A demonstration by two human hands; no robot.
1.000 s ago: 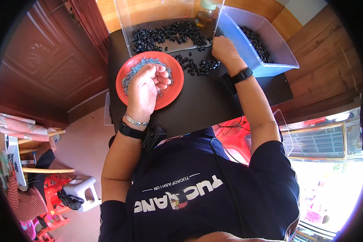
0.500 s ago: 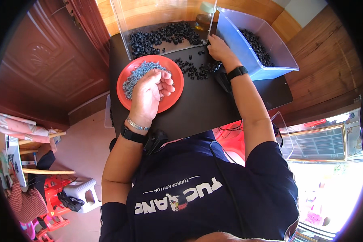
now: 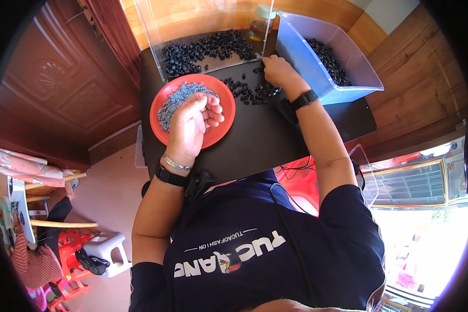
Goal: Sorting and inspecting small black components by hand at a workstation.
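Note:
My left hand [image 3: 196,117] hovers palm inward over the round red plate [image 3: 221,127], its fingers curled in; whatever lies inside them is hidden. Small silvery-blue metal pieces, screw-like in look, form a pile [image 3: 179,99] on that plate. At the far side of the table, my right hand [image 3: 279,72] reaches down beside the front right corner of a clear plastic box [image 3: 228,65], fingers drawn together and their tips hidden. Close by lie loose small black knob-like parts [image 3: 252,93]. More black parts [image 3: 208,49] fill the back of the clear box.
A translucent blue bin [image 3: 317,73] with black parts stands at the table's right. Behind the clear box is a jar [image 3: 260,28] with a pale green lid. The dark table [image 3: 244,140] ends just before my body. Stools [image 3: 106,252] stand on the floor at left.
My right hand has come slightly nearer and to the left, along the clear box's corner. The left hand stays curled over the plate.

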